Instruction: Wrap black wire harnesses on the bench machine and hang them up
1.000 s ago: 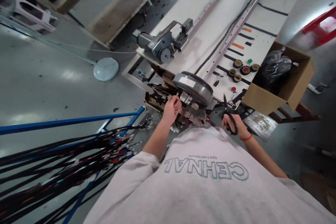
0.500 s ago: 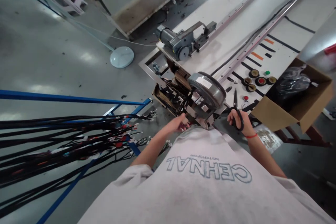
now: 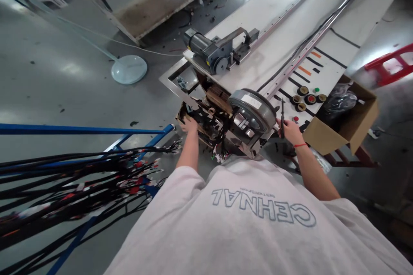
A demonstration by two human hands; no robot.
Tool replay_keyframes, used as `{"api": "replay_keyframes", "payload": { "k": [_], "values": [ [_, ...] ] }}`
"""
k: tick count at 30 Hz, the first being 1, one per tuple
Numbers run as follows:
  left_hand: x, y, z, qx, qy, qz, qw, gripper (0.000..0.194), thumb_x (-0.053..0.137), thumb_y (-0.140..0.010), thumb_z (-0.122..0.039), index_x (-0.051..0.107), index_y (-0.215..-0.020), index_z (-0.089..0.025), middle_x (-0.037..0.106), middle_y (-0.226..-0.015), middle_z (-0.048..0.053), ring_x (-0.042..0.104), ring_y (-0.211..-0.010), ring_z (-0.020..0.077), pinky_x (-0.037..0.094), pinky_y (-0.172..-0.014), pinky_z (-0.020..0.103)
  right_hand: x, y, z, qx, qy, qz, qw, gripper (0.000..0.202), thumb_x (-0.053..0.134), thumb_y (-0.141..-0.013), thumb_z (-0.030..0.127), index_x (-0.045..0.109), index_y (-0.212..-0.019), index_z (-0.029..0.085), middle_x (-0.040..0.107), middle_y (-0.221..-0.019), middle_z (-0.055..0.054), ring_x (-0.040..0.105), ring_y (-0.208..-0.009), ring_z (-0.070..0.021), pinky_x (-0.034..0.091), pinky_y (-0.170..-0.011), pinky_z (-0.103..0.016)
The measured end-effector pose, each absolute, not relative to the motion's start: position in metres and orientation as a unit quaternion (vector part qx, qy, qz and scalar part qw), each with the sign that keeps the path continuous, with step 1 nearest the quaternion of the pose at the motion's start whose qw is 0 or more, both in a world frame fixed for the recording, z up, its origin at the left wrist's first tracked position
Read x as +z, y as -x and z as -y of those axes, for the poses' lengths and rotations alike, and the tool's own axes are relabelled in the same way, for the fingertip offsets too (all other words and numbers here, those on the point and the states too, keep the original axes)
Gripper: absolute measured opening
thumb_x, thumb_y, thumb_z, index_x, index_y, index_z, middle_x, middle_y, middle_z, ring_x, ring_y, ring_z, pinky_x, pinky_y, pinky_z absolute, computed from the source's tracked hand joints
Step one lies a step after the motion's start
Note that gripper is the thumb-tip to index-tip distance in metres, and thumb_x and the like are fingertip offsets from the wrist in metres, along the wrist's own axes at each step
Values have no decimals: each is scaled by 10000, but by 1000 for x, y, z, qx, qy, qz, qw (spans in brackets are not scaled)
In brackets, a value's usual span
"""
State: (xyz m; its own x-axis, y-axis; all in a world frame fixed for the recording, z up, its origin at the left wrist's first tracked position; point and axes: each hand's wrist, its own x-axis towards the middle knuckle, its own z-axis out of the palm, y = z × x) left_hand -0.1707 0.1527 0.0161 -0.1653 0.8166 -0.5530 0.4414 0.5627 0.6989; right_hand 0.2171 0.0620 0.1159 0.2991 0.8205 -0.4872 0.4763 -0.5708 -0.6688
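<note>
My left hand (image 3: 189, 124) reaches over the edge of a worn cardboard box (image 3: 181, 114) below the table's end, its fingers stretched out and partly hidden by the box. Black scissors (image 3: 282, 116) are held in my right hand (image 3: 292, 132), blades pointing away from me, beside a large tape reel (image 3: 254, 109) on a machine. A bundle of black wires (image 3: 220, 148) with small coloured connectors hangs at the table's edge, between my two hands and close to my shirt.
Several tape rolls (image 3: 302, 90) and buttons sit on the white table (image 3: 254, 68). An open carton (image 3: 361, 124) stands at right. A motor unit (image 3: 206, 49) is mounted on the far corner. Cable harnesses (image 3: 97, 180) hang on a blue rack (image 3: 84, 129) at left.
My left hand has moved from the wire bundle leftward and away from me, to the cardboard box. The scissors remain in my right hand, turned more upright. My view has shifted.
</note>
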Motion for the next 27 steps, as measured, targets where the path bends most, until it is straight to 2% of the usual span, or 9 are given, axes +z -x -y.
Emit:
{"api": "replay_keyframes", "payload": {
  "k": [2,4,8,11,15,19,22,24,27],
  "values": [
    [25,167,-148,259,-439,-755,413,455,288,-943,-405,533,-1245,-169,609,-1162,183,584,-1079,251,437,-949,404,108,-227,-68,346,819,433,147,451,586,-766,617,541,-637,187,605,-574,-63,579,-550,-190,432,-550,-293],
    [35,155,-144,303,-490,-721,385,465,241,-954,-394,569,-1180,-154,648,-1097,147,604,-1029,218,449,-928,336,101,-238,-74,261,847,449,114,368,602,-783,519,585,-680,167,643,-672,-94,611,-670,-215,442,-628,-303],
    [47,116,-142,143,-629,-577,502,360,493,-854,-486,637,-820,-158,675,-746,66,623,-744,209,486,-738,297,89,-248,-87,231,864,439,84,292,587,-806,380,659,-881,107,680,-854,-143,627,-833,-246,453,-740,-326],
    [46,95,-141,70,-625,-526,572,291,640,-765,-445,580,-685,-171,615,-622,32,575,-618,167,462,-627,270,90,-242,-91,223,857,443,142,391,615,-770,325,628,-1072,76,676,-985,-163,620,-901,-247,460,-812,-346],
    [41,84,-132,197,-479,-523,677,276,631,-802,-425,511,-812,-177,503,-617,-44,456,-494,65,361,-471,185,122,-214,-69,201,786,495,312,375,560,-800,335,616,-1093,108,668,-1031,-141,618,-867,-210,476,-773,-320],
    [52,91,-122,211,-372,-494,757,384,648,-786,-513,474,-813,-171,312,-561,-103,253,-402,16,164,-390,142,152,-160,-33,339,688,527,366,308,499,-864,419,659,-872,156,658,-730,-47,556,-611,-141,425,-584,-252],
    [69,102,-114,177,-369,-456,790,450,622,-778,-583,515,-871,-157,279,-546,-106,224,-396,25,139,-382,150,141,-111,-34,518,609,494,341,374,513,-857,483,606,-681,166,547,-544,10,458,-488,-100,353,-498,-229],
    [81,110,-105,181,-416,-456,766,455,561,-818,-593,538,-921,-151,309,-545,-95,250,-402,39,184,-384,163,123,-81,-52,599,587,416,352,399,558,-816,535,542,-638,179,483,-506,38,401,-447,-79,309,-456,-219],
    [95,118,-82,226,-551,-476,647,431,502,-883,-524,575,-1065,-139,527,-673,-12,459,-533,88,405,-522,214,98,-50,-86,659,572,259,413,398,640,-741,573,518,-720,195,438,-518,74,323,-407,-54,235,-403,-201]
  ]
}}
